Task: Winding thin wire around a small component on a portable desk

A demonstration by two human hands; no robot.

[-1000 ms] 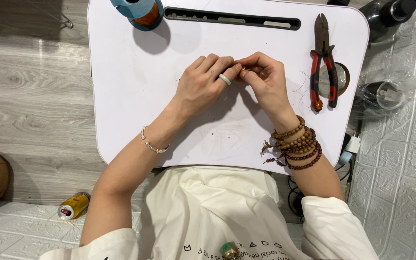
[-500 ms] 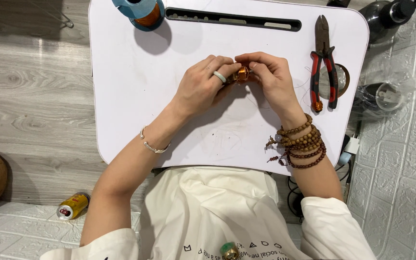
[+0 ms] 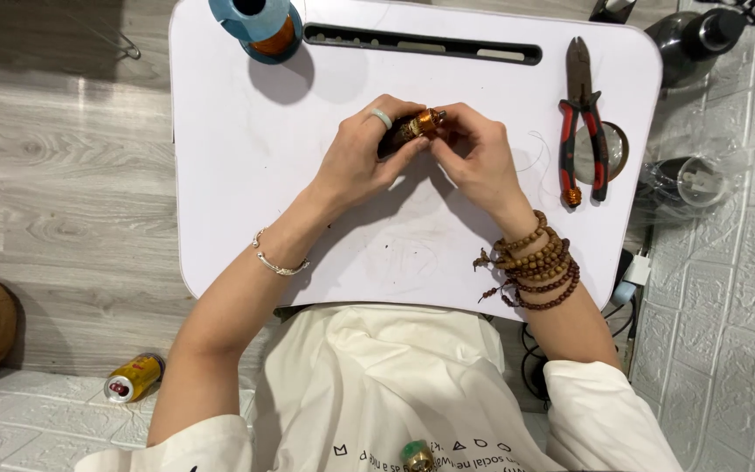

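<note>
Over the middle of a white lap table (image 3: 246, 175), both hands meet around a string of dark and orange beads (image 3: 417, 125). My left hand (image 3: 360, 162), with a pale ring on one finger, pinches the dark end of the beads. My right hand (image 3: 474, 153) grips the orange bead end with its fingertips; most of the string is hidden between the fingers. A thin clear thread (image 3: 535, 149) trails from the right hand onto the table. Wooden bead bracelets (image 3: 535, 262) wrap my right wrist, and a thin silver bracelet (image 3: 277, 262) circles the left.
Red-handled pliers (image 3: 583, 122) lie at the table's right over a round cup hollow. A blue spool (image 3: 255, 22) stands at the top left beside a long dark slot (image 3: 421, 44). A can (image 3: 133, 378) lies on the floor; bottles (image 3: 692, 39) stand at the right.
The beads have come into view between the fingertips, held higher above the table. Both hands have shifted slightly and turned the string.
</note>
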